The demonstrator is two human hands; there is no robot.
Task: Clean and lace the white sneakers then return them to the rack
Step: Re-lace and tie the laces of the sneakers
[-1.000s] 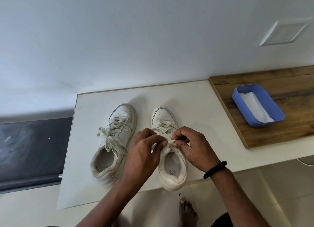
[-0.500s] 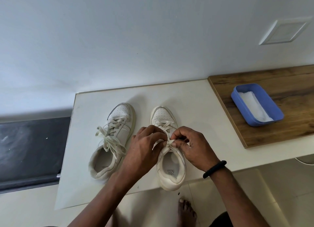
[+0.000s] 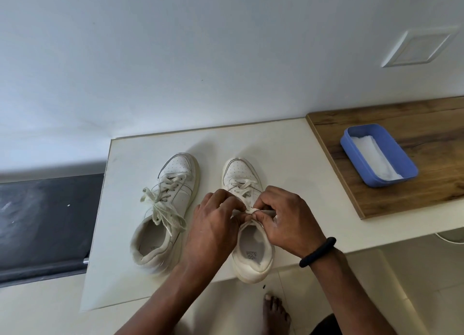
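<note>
Two white sneakers stand side by side on a white counter [image 3: 281, 144], toes pointing to the wall. The left sneaker [image 3: 175, 184] is laced, its bow lying loose over the opening. The right sneaker [image 3: 253, 257] has its heel over the counter's front edge. Both hands meet above its tongue. My left hand [image 3: 213, 229] pinches one end of its white lace [image 3: 251, 210]. My right hand [image 3: 288, 221], with a black band on the wrist, pinches the other end at the knot. My fingers hide most of the lace.
A wooden board [image 3: 406, 191] lies on the counter's right part and carries a blue tray [image 3: 411, 170] with a white cloth [image 3: 374, 156] inside. A dark surface [image 3: 45, 224] lies lower at the left. My bare foot [image 3: 276, 312] stands on the pale floor below the counter.
Both hands have stayed on the right sneaker's lace, working the knot with small finger movements. The sneakers have not moved.
</note>
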